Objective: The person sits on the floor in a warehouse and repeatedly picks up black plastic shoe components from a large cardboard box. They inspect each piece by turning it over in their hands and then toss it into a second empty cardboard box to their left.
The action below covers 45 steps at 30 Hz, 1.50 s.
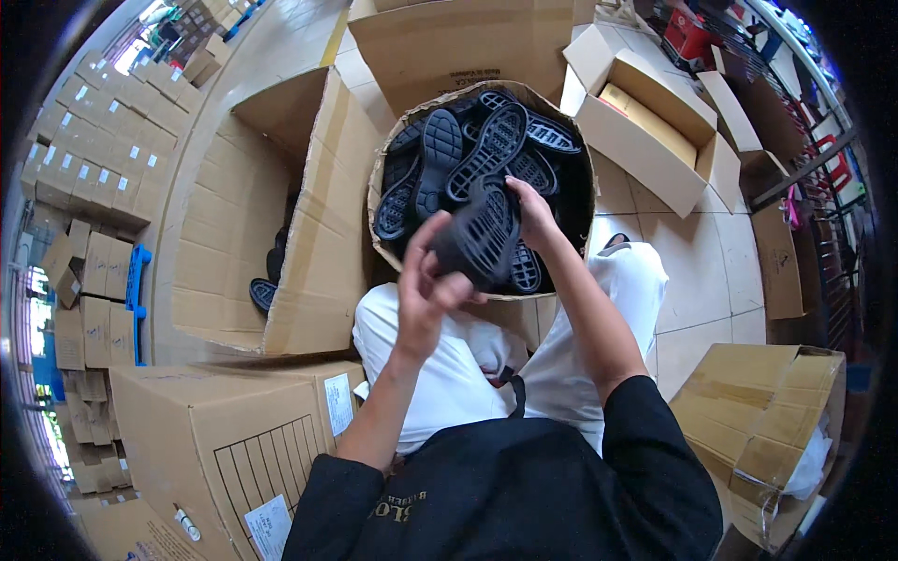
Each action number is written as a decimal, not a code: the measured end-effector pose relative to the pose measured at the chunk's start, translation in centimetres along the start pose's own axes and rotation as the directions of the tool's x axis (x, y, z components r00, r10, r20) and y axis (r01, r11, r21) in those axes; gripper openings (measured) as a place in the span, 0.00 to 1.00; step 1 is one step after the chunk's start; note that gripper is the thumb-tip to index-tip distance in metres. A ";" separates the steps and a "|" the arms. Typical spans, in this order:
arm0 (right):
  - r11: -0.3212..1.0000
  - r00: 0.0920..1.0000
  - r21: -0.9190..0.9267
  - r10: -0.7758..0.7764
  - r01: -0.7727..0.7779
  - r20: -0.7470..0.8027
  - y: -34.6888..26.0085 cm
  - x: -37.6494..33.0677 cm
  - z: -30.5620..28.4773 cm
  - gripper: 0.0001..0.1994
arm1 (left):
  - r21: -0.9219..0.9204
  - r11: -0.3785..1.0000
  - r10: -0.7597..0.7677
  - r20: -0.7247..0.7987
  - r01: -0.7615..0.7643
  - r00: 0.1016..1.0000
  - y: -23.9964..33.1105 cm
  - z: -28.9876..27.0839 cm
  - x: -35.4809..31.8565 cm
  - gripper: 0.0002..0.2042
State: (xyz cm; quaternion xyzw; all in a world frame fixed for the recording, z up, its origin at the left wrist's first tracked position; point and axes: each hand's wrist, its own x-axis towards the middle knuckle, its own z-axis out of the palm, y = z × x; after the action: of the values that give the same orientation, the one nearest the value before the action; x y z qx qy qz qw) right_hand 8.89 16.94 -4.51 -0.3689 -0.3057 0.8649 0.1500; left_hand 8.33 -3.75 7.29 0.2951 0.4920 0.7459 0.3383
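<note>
A black shoe sole [486, 224] with a slotted, ribbed face is tilted over an open carton [591, 192], its lower end blurred. My right hand [533, 213] is closed on the sole's upper right edge. Close against the lower left end is my left hand [426, 285], its fingers apart and somewhat smeared; whether they touch the sole is hard to see. Beneath both hands, the carton holds a heap of several black soles [441, 150], lying at different angles, some with the tread up and others with the hollow, ribbed side up.
Left of the carton stands a tall open box [323, 215] with a few dark soles [263, 294] at its bottom. A closed box [224, 411] sits by my left arm. An open box [641, 136] lies at the far right, and a taped box [758, 411] at the near right.
</note>
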 end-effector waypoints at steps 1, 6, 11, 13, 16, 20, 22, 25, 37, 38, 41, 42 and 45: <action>0.997 1.000 -0.072 -0.001 0.002 0.005 0.3 0.9 -0.9 0.13 | -0.113 0.992 -0.055 -0.058 0.048 0.997 0.2 -0.6 0.6 0.30; 0.968 0.999 -0.249 0.027 -0.015 0.045 0.1 -0.9 0.2 0.17 | -0.439 0.898 -0.175 -0.287 0.033 0.942 2.4 -3.6 1.9 0.27; 0.959 0.982 -0.285 0.043 0.010 0.181 0.1 -0.6 0.1 0.19 | -0.526 0.850 -0.180 -0.329 -0.021 0.927 3.0 -5.2 1.9 0.28; 0.955 0.980 -0.297 0.068 -0.010 0.185 -0.5 -1.0 0.1 0.19 | -0.540 0.839 -0.139 -0.339 -0.072 0.930 3.5 -5.5 1.8 0.29; 0.933 0.998 -0.361 0.018 0.005 0.059 -1.0 -0.4 -0.5 0.20 | -0.480 0.807 0.080 -0.488 -0.343 0.869 6.7 -7.3 1.1 0.31; 0.861 0.892 -0.485 -0.330 0.151 -0.309 -0.4 2.5 -3.4 0.23 | -0.360 0.603 0.476 -0.553 -0.711 0.684 11.3 -12.6 -0.4 0.35; 0.846 0.833 -0.529 -0.339 0.067 -0.437 0.8 8.2 -9.6 0.22 | -0.638 0.490 0.311 -0.508 -0.594 0.803 11.9 -14.9 0.3 0.36; 0.770 0.633 -0.624 -0.416 -0.138 -0.653 2.6 7.6 -7.4 0.25 | -0.570 0.688 0.180 -0.467 -0.450 0.866 10.1 -15.1 -0.8 0.35; 0.912 0.910 -0.391 -0.260 0.122 -0.322 0.3 6.0 -6.6 0.16 | -0.542 0.830 -0.198 -0.504 -0.130 0.841 4.2 -12.5 -1.1 0.13; 0.837 0.882 -0.535 -0.333 0.114 -0.333 -0.2 5.7 -6.3 0.14 | -0.525 0.842 -0.192 -0.505 -0.123 0.842 4.0 -12.4 -1.1 0.12; 0.393 0.554 -0.892 -0.805 0.224 -0.215 -1.8 3.3 -3.8 0.13 | -0.481 0.873 -0.207 -0.517 -0.082 0.830 3.2 -12.0 -1.2 0.10; 0.234 0.427 -0.949 -0.896 0.210 -0.126 -3.0 1.0 -2.3 0.15 | -0.485 0.872 -0.218 -0.509 -0.068 0.832 2.9 -11.9 -1.3 0.10; 0.048 0.215 -0.919 -0.976 0.391 0.040 -6.4 -2.6 -1.1 0.11 | -0.508 0.861 -0.276 -0.485 -0.010 0.830 1.7 -10.6 -0.9 0.10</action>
State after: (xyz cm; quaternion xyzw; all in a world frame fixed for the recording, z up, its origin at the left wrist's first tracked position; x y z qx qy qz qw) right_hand 11.63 21.04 0.40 -0.4284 -0.7234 0.2195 0.4950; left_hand 0.32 -10.66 5.10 -0.0597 0.3819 0.8716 0.3016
